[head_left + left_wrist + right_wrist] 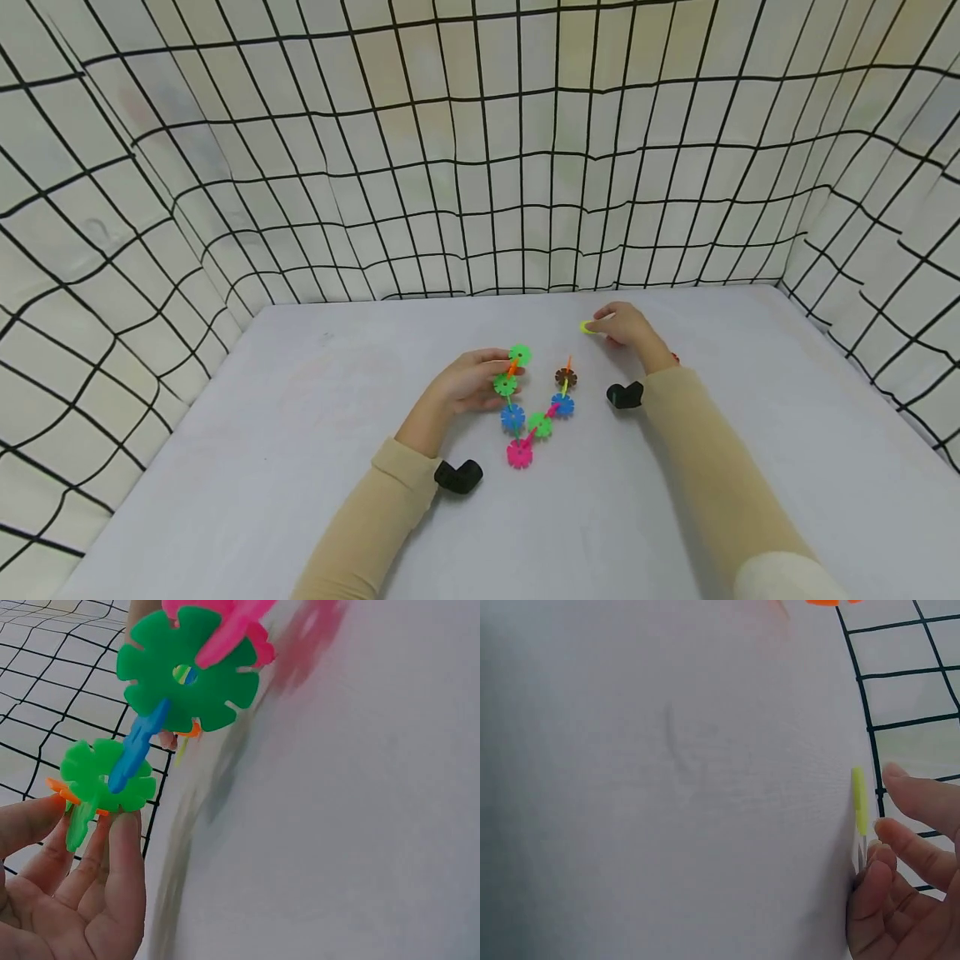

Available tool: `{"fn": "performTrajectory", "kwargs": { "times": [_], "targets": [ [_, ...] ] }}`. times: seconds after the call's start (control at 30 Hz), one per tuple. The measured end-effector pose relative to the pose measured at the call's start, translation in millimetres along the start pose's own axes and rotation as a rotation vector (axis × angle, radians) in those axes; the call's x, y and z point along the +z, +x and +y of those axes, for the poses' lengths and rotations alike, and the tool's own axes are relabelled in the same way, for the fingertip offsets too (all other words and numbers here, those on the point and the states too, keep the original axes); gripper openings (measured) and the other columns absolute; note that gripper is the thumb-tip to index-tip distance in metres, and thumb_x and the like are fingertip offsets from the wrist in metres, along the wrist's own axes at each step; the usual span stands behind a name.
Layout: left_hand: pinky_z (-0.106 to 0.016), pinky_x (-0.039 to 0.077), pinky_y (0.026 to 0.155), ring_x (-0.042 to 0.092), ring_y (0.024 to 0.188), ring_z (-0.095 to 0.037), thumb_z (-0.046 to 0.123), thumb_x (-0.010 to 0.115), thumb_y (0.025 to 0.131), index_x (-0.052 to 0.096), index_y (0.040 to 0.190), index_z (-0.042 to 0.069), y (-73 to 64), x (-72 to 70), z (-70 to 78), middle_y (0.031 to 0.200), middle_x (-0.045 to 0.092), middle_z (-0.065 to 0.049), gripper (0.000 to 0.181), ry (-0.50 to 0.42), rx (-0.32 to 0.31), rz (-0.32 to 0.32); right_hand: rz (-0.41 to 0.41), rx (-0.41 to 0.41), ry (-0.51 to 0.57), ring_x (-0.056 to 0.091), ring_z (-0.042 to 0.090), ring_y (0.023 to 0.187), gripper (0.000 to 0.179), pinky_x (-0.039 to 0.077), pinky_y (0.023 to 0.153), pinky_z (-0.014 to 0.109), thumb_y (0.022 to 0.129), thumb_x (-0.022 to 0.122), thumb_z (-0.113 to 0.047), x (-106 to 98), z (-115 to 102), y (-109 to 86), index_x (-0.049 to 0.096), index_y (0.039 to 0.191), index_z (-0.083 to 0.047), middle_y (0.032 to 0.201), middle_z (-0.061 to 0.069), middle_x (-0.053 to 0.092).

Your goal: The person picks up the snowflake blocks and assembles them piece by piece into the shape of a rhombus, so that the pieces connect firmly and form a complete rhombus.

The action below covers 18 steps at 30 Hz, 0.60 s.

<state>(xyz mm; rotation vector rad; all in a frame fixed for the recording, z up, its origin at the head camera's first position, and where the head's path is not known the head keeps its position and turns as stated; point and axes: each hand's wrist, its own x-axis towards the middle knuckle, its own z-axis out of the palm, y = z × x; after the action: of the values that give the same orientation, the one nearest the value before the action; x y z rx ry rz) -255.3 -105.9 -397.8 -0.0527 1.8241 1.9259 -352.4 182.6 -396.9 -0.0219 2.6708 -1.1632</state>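
My left hand [472,382] pinches one end of a curved chain of notched plastic snowflake discs, with the fingers and thumb around an orange disc [56,787] seen nearly edge-on. Joined along the chain are green discs [506,384], blue discs [513,417], a pink disc [519,453] and a brown disc [566,377]. In the left wrist view, a large green disc [214,690] hangs above the fingers. Farther off, my right hand [626,327] reaches to a yellow disc [587,327] by the table's back part. Its fingers are spread, one fingertip right at the disc's edge [859,801].
A white table [300,467] lies under both hands. Black grid netting [487,167] rises behind it and along both sides. Black wrist devices [459,477] sit at both cuffs. A small red thing [676,358] shows partly behind the right wrist.
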Motion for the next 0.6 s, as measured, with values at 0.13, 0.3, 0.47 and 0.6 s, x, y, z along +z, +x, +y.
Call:
{"fn": "performTrajectory", "kwargs": {
  "times": [0.13, 0.3, 0.47, 0.6],
  "targets": [
    [-0.027, 0.054, 0.066, 0.072, 0.086, -0.015, 0.014, 0.056, 0.107, 0.055, 0.14, 0.003, -0.4, 1.0, 0.6, 0.13, 0.069, -0.011, 0.035, 0.05, 0.017, 0.023, -0.009, 0.031, -0.07, 0.055, 0.017, 0.082, 0.051, 0.044, 0.077, 0.031, 0.101, 0.064, -0.032, 2.0, -1.5, 5.0, 0.054, 0.136, 0.004, 0.128, 0.021, 0.053],
    [-0.027, 0.055, 0.067, 0.073, 0.088, -0.017, 0.015, 0.057, 0.106, 0.055, 0.14, 0.002, -1.0, 3.5, 0.9, 0.13, 0.069, -0.013, 0.036, 0.066, 0.031, 0.062, -0.002, 0.062, -0.081, 0.051, 0.025, 0.094, 0.046, 0.044, 0.08, 0.035, 0.099, 0.068, -0.025, 5.3, -4.6, 7.5, 0.054, 0.132, 0.004, 0.125, 0.021, 0.053],
    [-0.027, 0.056, 0.067, 0.073, 0.084, -0.016, 0.014, 0.058, 0.106, 0.055, 0.14, 0.001, -0.1, 5.3, -0.5, 0.127, 0.07, -0.014, 0.037, 0.069, 0.039, 0.071, 0.01, 0.065, -0.068, 0.051, 0.024, 0.088, 0.04, 0.044, 0.073, 0.031, 0.098, 0.07, -0.017, 6.5, -4.5, 5.3, 0.052, 0.127, 0.003, 0.113, 0.017, 0.054],
    [-0.025, 0.055, 0.064, 0.072, 0.08, -0.014, 0.013, 0.059, 0.105, 0.058, 0.138, 0.002, 0.3, 7.7, -0.4, 0.126, 0.07, -0.013, 0.035, 0.063, 0.049, 0.074, 0.024, 0.035, -0.032, 0.053, 0.019, 0.08, 0.032, 0.045, 0.068, 0.029, 0.1, 0.066, -0.015, 6.3, -3.4, 3.2, 0.054, 0.125, 0.002, 0.099, 0.013, 0.058]
  ]
}}
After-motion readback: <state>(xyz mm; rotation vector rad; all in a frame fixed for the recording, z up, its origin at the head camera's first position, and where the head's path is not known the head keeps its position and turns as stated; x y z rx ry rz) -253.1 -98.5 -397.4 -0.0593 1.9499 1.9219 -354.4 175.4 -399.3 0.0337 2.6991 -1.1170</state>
